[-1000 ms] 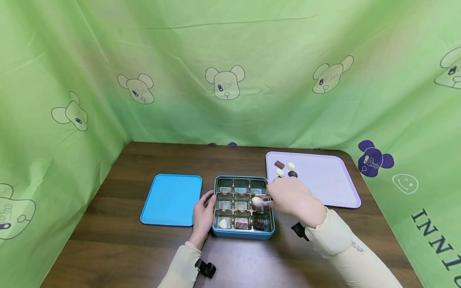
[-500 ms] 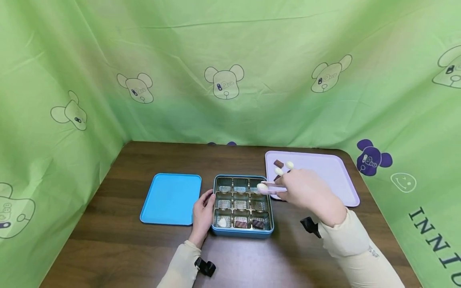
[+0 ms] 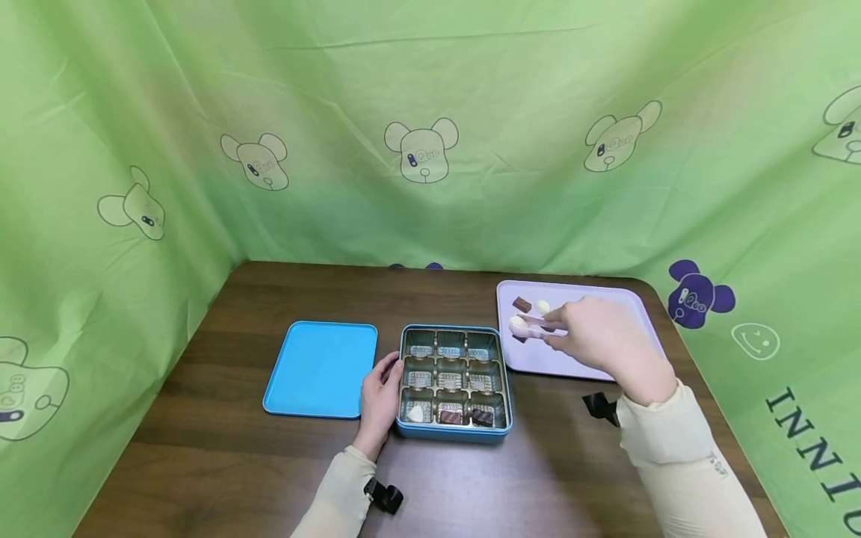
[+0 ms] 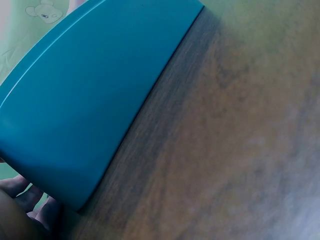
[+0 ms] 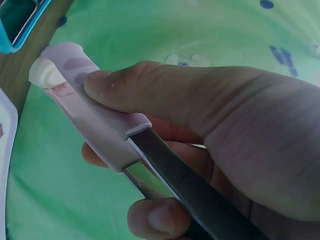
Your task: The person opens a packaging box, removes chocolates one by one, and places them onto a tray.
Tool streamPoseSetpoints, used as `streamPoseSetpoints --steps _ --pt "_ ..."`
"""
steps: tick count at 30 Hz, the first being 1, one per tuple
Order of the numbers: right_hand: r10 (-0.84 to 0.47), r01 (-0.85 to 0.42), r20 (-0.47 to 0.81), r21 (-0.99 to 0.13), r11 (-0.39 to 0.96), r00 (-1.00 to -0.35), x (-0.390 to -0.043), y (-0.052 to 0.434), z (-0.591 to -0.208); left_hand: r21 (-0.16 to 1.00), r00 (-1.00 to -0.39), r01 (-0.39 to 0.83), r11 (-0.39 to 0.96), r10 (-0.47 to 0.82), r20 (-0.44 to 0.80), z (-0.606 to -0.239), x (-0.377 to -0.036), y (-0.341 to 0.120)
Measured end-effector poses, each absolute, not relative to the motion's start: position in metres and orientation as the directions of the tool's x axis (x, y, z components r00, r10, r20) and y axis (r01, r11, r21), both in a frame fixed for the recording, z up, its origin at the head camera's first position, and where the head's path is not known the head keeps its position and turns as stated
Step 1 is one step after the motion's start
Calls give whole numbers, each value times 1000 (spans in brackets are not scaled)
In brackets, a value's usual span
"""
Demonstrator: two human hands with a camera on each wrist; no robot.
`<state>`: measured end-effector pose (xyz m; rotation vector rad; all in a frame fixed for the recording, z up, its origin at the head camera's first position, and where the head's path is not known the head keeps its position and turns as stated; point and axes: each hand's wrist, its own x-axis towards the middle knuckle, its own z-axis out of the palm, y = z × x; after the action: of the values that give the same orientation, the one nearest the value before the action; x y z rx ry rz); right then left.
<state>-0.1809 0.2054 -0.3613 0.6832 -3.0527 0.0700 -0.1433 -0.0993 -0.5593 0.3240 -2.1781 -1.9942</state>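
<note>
White candy [image 3: 517,324] sits pinched in the tips of your tongs [image 3: 536,329], out ahead of your right hand [image 3: 592,340] and over the near-left corner of the pink tray [image 3: 605,351]. Your right thumb and fingers [image 5: 150,90] are curled round the tongs, squeezing them closed on the candy (the wrist view shows its pale lump right at the tips [image 5: 45,74]). Just beyond the tips, a brown piece [image 3: 522,304] and another white one [image 3: 542,306] lie on the tray. Your left hand [image 3: 380,400] rests against the left wall of the blue tin [image 3: 452,435], fingers loosely bent along it and touching it. In the row nearest your left fingers, three pieces fill the tin's cells. The blue lid [image 3: 321,368] lies flat just left of that hand.
</note>
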Motion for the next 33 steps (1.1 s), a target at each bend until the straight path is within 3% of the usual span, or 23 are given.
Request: streamPoseSetpoints --steps 17,26,33 --pt "-330 -329 -25 -41 943 -944 -213 248 -396 996 -962 -50 75 -273 -28 -557 -146 -99" --pt "-263 -245 -170 -120 962 -950 -220 260 -420 996 -962 -52 76 -270 -30 -558 -145 -99" --pt "-253 -230 -186 -133 964 -949 -220 265 -427 994 -960 -58 91 -279 -31 -559 -145 -101"
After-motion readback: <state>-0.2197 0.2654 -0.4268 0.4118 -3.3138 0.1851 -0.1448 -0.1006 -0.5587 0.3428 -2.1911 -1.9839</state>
